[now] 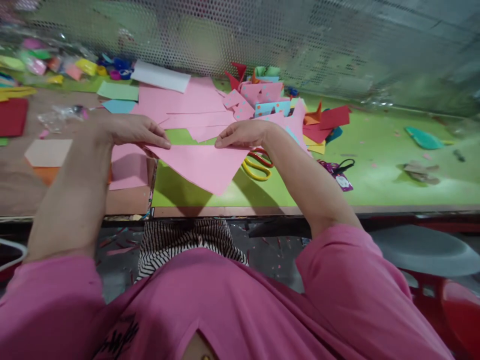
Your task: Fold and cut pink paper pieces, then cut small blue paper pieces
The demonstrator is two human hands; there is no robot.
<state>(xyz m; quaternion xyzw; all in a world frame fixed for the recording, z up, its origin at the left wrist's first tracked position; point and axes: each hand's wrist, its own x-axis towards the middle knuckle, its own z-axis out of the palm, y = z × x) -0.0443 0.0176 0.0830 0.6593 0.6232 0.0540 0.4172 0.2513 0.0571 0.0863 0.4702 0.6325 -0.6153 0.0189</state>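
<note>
A folded pink paper sheet [202,167] lies on the green table [382,170], its point aimed toward me. My left hand [133,131] pinches the fold's left end with closed fingers. My right hand [243,134] pinches the fold's right end the same way. Both hands press along the sheet's top edge. More pink sheets [180,102] lie spread just beyond the hands.
Yellow-and-red scissors [258,165] lie right of the sheet, partly under my right wrist. Folded coloured paper pieces [262,95] pile up behind. Red paper [330,120], a teal scrap [423,138], tape rolls [116,67] and a perforated metal screen [262,35] at the back.
</note>
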